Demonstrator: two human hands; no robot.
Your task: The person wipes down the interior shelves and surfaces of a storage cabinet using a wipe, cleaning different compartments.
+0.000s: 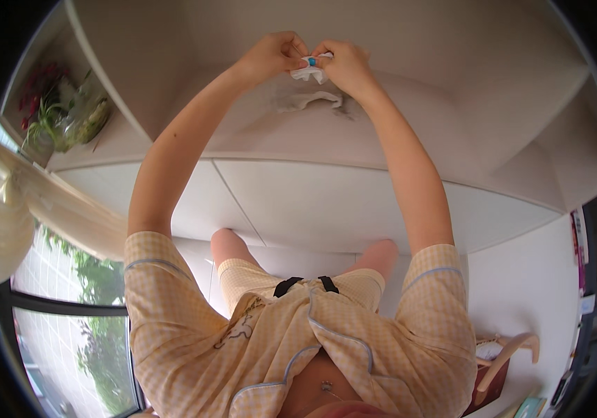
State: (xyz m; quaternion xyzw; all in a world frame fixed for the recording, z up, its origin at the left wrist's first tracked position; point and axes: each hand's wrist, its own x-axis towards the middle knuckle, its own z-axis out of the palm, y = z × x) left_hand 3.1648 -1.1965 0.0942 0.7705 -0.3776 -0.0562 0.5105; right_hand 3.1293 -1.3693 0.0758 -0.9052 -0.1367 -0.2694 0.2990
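Both my hands are raised over a pale shelf in a cabinet, at the top centre. My left hand (pixel 279 54) and my right hand (pixel 346 67) meet, fingertips pinching a crumpled white cloth or tissue (pixel 307 76). A small bright blue thing (pixel 312 61) shows between the fingers, against the white piece; what it is I cannot tell. Below the hands, a blurred whitish shape (pixel 315 98) shows on the shelf surface, possibly a reflection or another piece of cloth.
A glass vase with plants (pixel 89 117) and red flowers (pixel 42 94) stand in the left compartment. A curtain (pixel 5 209) and window lie at left. The white cabinet front (pixel 309 201) is before my legs. At lower right is a curved wooden armrest (pixel 507 350).
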